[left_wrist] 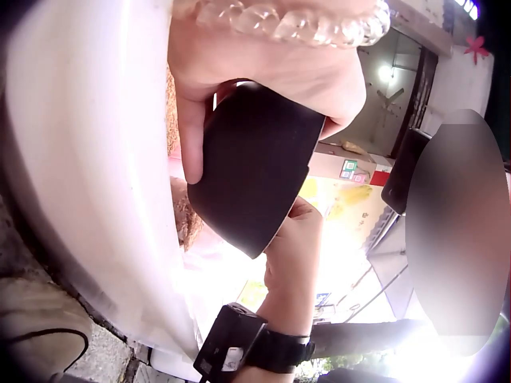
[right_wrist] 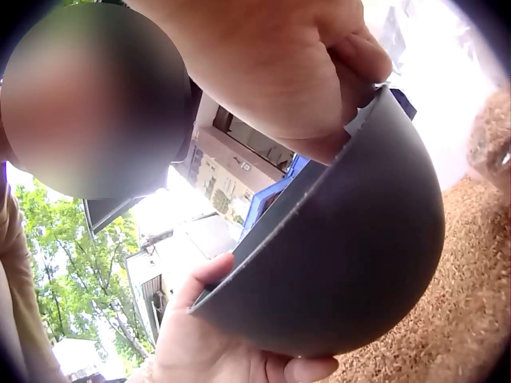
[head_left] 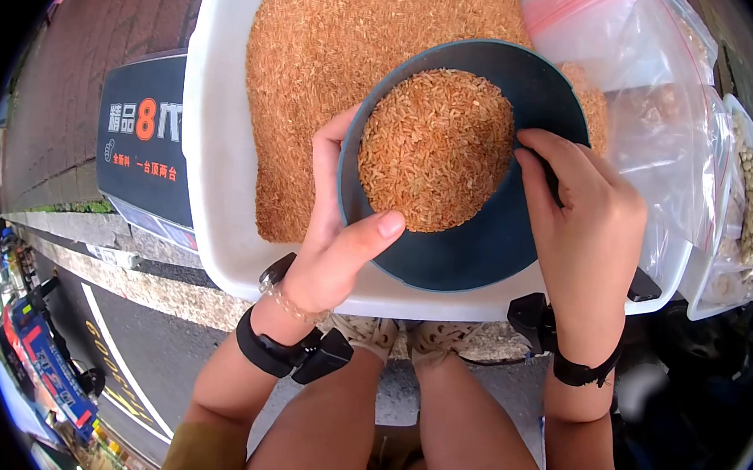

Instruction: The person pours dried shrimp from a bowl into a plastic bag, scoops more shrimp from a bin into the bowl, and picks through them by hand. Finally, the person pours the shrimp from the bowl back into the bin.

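Observation:
A dark blue-green bowl [head_left: 481, 267] is tilted above a white tub, with reddish-brown grain [head_left: 438, 151] heaped on its left side. My left hand [head_left: 336, 240] grips the bowl's left edge, thumb over the rim and fingers around the outside. In the left wrist view, that hand [left_wrist: 263, 56] holds the dark bowl [left_wrist: 251, 167] from its outer side. Inside the bowl, my right hand [head_left: 584, 217] has bent fingers, thumb and forefinger tips close together beside the grain; whether anything lies between them is unclear. The right wrist view shows the right hand [right_wrist: 279, 72] over the rim.
The white tub [head_left: 216, 221] holds more loose grain [head_left: 295, 94] under and behind the bowl. Clear plastic bags [head_left: 662, 144] lie at its right. Beside it are a tray [head_left: 711, 296] with pale pieces and, at left, a dark printed box [head_left: 141, 161]. Below are the person's legs.

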Demonstrator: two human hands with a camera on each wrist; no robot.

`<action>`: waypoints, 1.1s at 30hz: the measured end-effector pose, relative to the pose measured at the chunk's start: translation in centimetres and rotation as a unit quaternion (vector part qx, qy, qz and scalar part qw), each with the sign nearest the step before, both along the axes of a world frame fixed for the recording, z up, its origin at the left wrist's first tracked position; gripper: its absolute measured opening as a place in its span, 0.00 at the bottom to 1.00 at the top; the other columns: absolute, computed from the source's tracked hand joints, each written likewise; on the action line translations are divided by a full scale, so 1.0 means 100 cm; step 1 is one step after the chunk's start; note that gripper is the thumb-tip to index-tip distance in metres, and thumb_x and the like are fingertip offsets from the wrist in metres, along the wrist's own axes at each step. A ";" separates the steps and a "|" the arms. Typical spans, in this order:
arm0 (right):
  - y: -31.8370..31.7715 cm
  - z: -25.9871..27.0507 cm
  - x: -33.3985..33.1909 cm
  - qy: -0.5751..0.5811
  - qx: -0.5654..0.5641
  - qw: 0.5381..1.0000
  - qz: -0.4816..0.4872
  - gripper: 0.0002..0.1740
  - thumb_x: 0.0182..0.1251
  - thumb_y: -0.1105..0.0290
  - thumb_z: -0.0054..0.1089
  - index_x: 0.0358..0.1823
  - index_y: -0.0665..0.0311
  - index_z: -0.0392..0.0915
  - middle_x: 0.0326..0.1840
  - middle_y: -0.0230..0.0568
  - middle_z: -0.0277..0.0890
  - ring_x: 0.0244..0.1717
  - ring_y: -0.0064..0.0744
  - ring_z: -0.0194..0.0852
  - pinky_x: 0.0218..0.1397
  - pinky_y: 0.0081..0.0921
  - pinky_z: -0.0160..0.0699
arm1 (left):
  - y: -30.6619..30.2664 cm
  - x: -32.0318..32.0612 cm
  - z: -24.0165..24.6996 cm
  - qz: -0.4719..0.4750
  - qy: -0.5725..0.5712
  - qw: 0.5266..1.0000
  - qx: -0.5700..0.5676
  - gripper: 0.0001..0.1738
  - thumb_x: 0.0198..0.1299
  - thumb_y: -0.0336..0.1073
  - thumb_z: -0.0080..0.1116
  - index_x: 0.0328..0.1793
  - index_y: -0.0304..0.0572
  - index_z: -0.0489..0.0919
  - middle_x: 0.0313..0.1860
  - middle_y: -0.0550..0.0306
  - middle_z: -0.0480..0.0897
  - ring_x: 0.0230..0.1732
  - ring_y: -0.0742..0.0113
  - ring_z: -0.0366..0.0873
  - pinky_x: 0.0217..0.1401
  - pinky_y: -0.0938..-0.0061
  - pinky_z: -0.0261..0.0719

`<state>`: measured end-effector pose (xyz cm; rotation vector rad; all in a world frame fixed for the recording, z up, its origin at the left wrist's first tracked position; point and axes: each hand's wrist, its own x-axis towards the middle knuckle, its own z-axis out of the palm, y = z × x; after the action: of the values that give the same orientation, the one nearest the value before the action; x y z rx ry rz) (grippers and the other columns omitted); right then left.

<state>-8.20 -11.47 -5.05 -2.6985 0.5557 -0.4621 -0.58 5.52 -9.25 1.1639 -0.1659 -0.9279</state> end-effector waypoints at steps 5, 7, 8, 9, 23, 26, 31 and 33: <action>0.003 0.000 0.010 0.057 -0.028 0.998 0.016 0.05 0.47 0.77 0.58 0.29 0.66 0.77 0.24 0.46 0.74 0.23 0.44 0.72 0.25 0.29 0.69 | -0.001 0.000 -0.001 -0.007 -0.004 1.000 -0.016 0.42 0.48 0.34 0.55 0.65 0.39 0.43 0.61 0.49 0.54 0.64 0.60 0.52 0.65 0.65 0.50; 0.002 -0.001 0.015 0.064 -0.032 0.997 0.021 0.05 0.47 0.77 0.58 0.29 0.66 0.76 0.25 0.47 0.74 0.24 0.45 0.72 0.26 0.30 0.69 | -0.001 0.000 0.000 -0.020 -0.014 1.000 -0.015 0.42 0.49 0.35 0.55 0.65 0.39 0.42 0.62 0.48 0.53 0.65 0.60 0.50 0.66 0.65 0.48; 0.002 -0.001 0.017 0.074 -0.042 0.996 0.022 0.06 0.47 0.77 0.58 0.29 0.66 0.76 0.25 0.47 0.74 0.25 0.46 0.72 0.27 0.31 0.69 | -0.001 0.001 -0.001 -0.018 -0.013 1.000 -0.017 0.42 0.49 0.35 0.55 0.65 0.39 0.42 0.62 0.48 0.53 0.65 0.60 0.50 0.66 0.65 0.48; 0.001 -0.001 0.020 0.084 -0.052 0.995 0.023 0.06 0.47 0.77 0.58 0.29 0.67 0.76 0.25 0.48 0.74 0.25 0.47 0.72 0.27 0.32 0.70 | -0.001 0.001 -0.002 -0.020 -0.017 0.999 -0.024 0.42 0.49 0.35 0.55 0.65 0.39 0.42 0.62 0.47 0.53 0.65 0.60 0.49 0.66 0.65 0.47; -0.002 -0.004 0.025 0.064 -0.031 0.997 0.014 0.02 0.47 0.77 0.55 0.24 0.68 0.73 0.23 0.50 0.72 0.25 0.48 0.72 0.27 0.34 0.70 | -0.002 0.002 -0.003 -0.015 -0.093 0.993 -0.066 0.44 0.49 0.38 0.56 0.65 0.36 0.41 0.63 0.44 0.51 0.66 0.58 0.47 0.67 0.65 0.44; -0.005 -0.009 0.025 0.056 -0.042 0.997 0.017 0.06 0.46 0.78 0.58 0.29 0.67 0.77 0.21 0.49 0.72 0.22 0.44 0.71 0.25 0.30 0.68 | -0.002 0.002 -0.002 -0.017 -0.086 0.994 -0.061 0.45 0.48 0.39 0.56 0.65 0.36 0.41 0.63 0.43 0.51 0.66 0.58 0.47 0.67 0.65 0.44; 0.003 0.010 0.016 -0.034 0.052 0.998 0.034 0.03 0.47 0.79 0.58 0.26 0.68 0.76 0.12 0.40 0.65 0.15 0.36 0.68 0.20 0.27 0.65 | 0.003 0.001 0.001 -0.022 -0.001 1.000 -0.017 0.44 0.46 0.34 0.54 0.66 0.39 0.42 0.63 0.47 0.52 0.66 0.59 0.49 0.66 0.65 0.46; 0.005 0.020 0.004 -0.050 0.351 0.935 -0.011 0.05 0.49 0.80 0.60 0.30 0.69 0.79 0.10 0.22 0.49 0.14 0.11 0.39 0.18 0.10 0.41 | 0.002 0.001 0.002 -0.005 0.024 0.999 -0.035 0.44 0.45 0.32 0.53 0.66 0.40 0.42 0.63 0.48 0.53 0.65 0.60 0.51 0.66 0.65 0.47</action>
<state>-7.77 -10.95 -3.05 -1.9766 0.5855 -0.3216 -0.43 5.70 -9.06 1.0760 -0.1644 -0.9500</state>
